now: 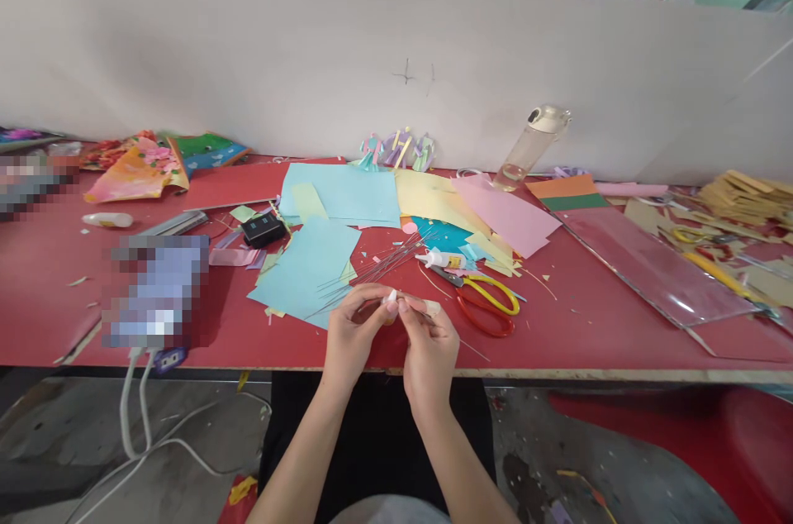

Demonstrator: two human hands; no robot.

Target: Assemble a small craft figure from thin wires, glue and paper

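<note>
My left hand [354, 332] and my right hand [432, 346] meet above the front edge of the red table, thumbs almost touching. Between their pinched fingertips is a small white folded piece [392, 297], probably paper; the fingers cover most of it. A pale wrap [432, 308] goes round one finger of my right hand. Just beyond the hands, thin wires [387, 264] lie loose across light blue paper [319, 259]. A small white glue bottle [447, 260] rests near scissors with one yellow and one red handle [489, 305], right of my right hand.
Blue, yellow and pink sheets [508, 214] cover the middle of the red table [570, 326]. Small paper figures [398, 150] lean on the white partition, near a water bottle [533, 148]. To the left are a black box [263, 230] and a blurred device with white cables [129, 408].
</note>
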